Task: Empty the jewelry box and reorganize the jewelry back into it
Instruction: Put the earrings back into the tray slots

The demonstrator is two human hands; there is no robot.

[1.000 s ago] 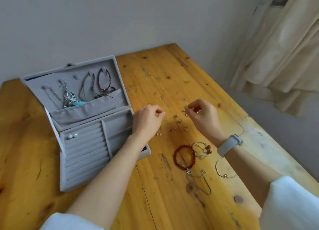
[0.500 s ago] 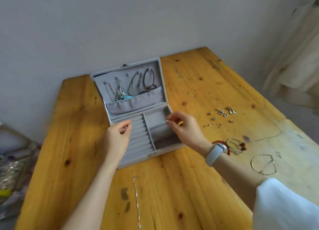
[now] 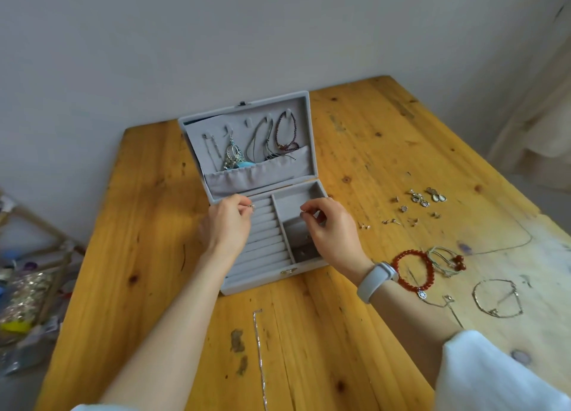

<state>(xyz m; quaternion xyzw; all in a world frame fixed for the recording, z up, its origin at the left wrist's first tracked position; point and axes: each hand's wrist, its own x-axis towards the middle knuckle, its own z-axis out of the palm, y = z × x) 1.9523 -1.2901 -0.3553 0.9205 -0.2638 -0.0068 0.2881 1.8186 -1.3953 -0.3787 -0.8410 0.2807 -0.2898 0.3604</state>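
Both my hands have stayed over the jewelry box [image 3: 304, 163] since half a second ago, my left hand [image 3: 227, 225] edging toward the back ring rolls. Grey and velvety, the box sits open near the far edge of the table [image 3: 139, 256], lid upright with necklaces and a dark beaded bracelet [image 3: 286, 132] hanging above its pocket. I can read no writing on it. My left fingers [image 3: 244, 211] are curled, pinching a small silver earring [image 3: 252, 207] over the ring rolls. My right hand [image 3: 332, 230] hovers above the open compartment, its fingers pinching another tiny piece [image 3: 303, 212]. Loose earrings [image 3: 425, 197], a red bead bracelet [image 3: 414, 271] and a silver chain [image 3: 259, 355] lie on the table.
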